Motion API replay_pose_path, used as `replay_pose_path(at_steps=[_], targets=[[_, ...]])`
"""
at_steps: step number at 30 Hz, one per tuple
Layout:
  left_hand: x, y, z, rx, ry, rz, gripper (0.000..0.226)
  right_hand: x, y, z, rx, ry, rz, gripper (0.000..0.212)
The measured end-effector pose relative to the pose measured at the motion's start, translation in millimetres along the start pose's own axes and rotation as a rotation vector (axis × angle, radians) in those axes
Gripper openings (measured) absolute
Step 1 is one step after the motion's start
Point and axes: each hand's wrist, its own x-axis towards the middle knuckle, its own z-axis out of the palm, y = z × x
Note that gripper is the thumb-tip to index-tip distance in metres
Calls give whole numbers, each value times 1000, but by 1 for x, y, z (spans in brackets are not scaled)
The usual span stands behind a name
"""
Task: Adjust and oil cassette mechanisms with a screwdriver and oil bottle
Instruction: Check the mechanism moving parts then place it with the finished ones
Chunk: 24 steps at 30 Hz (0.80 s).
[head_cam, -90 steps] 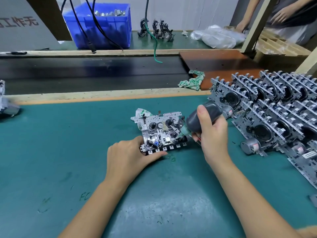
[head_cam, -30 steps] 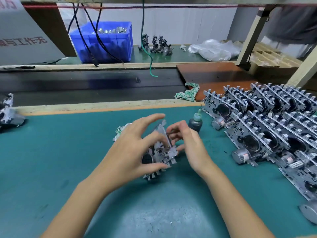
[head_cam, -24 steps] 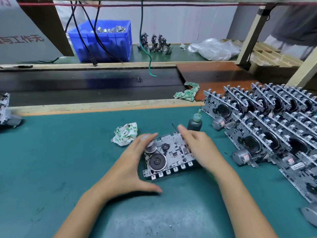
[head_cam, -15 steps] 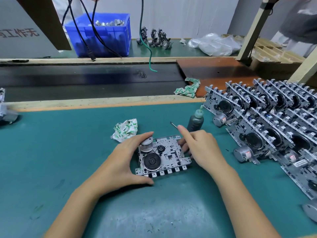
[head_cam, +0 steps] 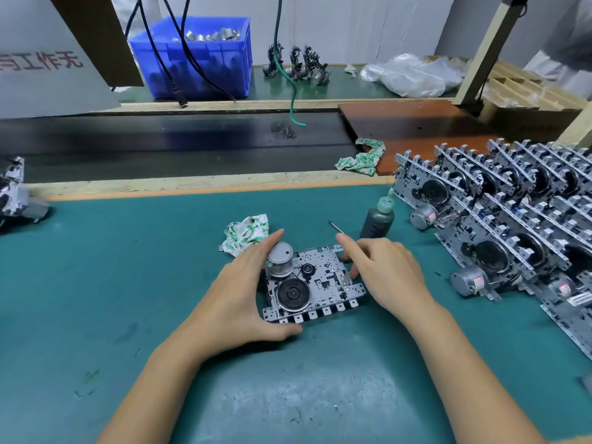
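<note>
Left hand (head_cam: 238, 299) is spread wide around the left end of the cassette mechanism (head_cam: 312, 285) — forefinger laid along the far-left corner by the silver motor can, thumb pressed against the near edge; the unit is gripped between them. Right hand (head_cam: 384, 272) is curled over the right end, index finger extended to the far edge, the other fingers bent against the plate. A thin screwdriver (head_cam: 336, 227) shaft is seen sticking out past the index finger; whether it is actually held cannot be told.

Mechanism is laid flat mid-way across the green tabletop (head_cam: 96, 267), flywheel side up — black flywheel, belt, row of tabs along the near edge. Oil bottle (head_cam: 378, 219) is stood upright just beyond the right hand, untouched. Crumpled rag (head_cam: 246, 232) sits just beyond the left hand. Stacked mechanisms (head_cam: 512, 225) are lined along the right edge.
</note>
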Motion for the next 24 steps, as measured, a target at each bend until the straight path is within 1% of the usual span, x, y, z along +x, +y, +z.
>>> replay_pose_path(at_steps=[2,4,6,10,14,18,20,22,24], targets=[[-1,-4,-2,-47,-33,-7,114,0,0,0,9,-8,5,63],[-1,-6,-3,-77,-35,-32,114,0,0,0,9,-19,3,63],[-1,-7,-3,-82,-32,-17,116,-1,-1,0,1,-24,3,63],[-1,-10,-2,-112,-25,-21,110,-1,-2,0,-5,-25,6,61],[0,-8,-1,-123,-28,-24,114,-2,-2,0,-18,-22,4,60],[1,-2,0,-28,27,-12,95,-2,-2,1,-26,-29,0,60],[1,-3,-1,-30,8,-6,100,-2,-3,1,-29,-31,-2,60],[1,-7,-3,-33,-23,8,111,-2,-3,1,-24,-33,1,60],[0,-9,-4,-36,-34,6,114,-2,-3,1,-23,-36,4,58]])
